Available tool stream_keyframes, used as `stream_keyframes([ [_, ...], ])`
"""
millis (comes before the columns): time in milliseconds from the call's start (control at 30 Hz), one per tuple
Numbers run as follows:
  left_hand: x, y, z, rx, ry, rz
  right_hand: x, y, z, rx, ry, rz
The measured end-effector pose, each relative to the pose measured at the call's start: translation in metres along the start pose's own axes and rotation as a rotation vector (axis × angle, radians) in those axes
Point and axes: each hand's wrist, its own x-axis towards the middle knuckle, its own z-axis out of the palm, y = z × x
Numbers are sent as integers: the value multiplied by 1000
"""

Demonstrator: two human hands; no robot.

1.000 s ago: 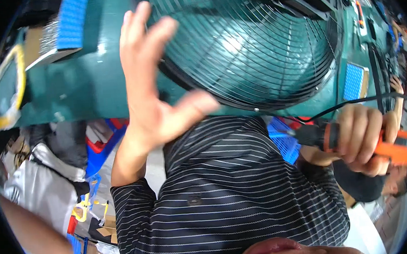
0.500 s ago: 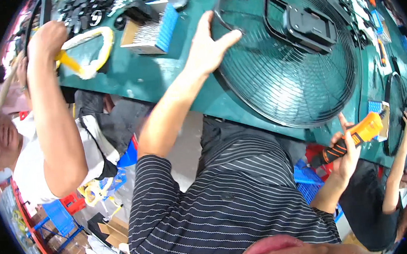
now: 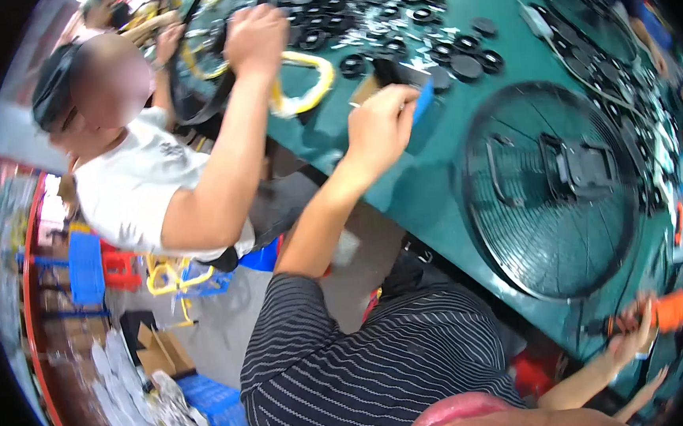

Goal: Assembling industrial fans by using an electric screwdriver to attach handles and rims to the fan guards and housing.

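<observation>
My left hand [image 3: 383, 127] is at a small cardboard box [image 3: 364, 89] with a blue side. Its fingers are bent and closed over the near part of the box, and what they grip is hidden. In my right hand [image 3: 629, 337], at the table's front edge, is an orange and black power screwdriver [image 3: 669, 313], blurred by motion. Between the two hands a round black wire fan guard [image 3: 550, 254] lies flat on the green table [image 3: 428, 207]. A black bracket-like part [image 3: 588, 170] sits on the guard.
Black round parts [image 3: 466, 66] and small pale pieces lie scattered at the back. A person in a white shirt [image 3: 131, 200] works at my left, beside a yellow loop-shaped frame [image 3: 313, 96]. Another fan guard [image 3: 589, 21] lies at the far right. An open carton [image 3: 165, 352] stands on the floor.
My left hand has left the fan guard's rim, moved left to the box, and closed. My right hand still holds the screwdriver, now farther from the guard. The view has turned.
</observation>
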Motion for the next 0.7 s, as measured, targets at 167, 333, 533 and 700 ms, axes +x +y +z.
stream_keyframes([
  [167,74,-36,4,519,-751,-121,-49,8,10,-16,-75,-451],
  [333,80,-38,22,602,-788,-85,-62,12,22,-64,-94,-484],
  [533,65,-43,5,502,-710,-153,-49,8,28,-87,-178,-507],
  [700,55,-41,-6,511,-533,-118,-44,9,21,-98,-123,-393],
])
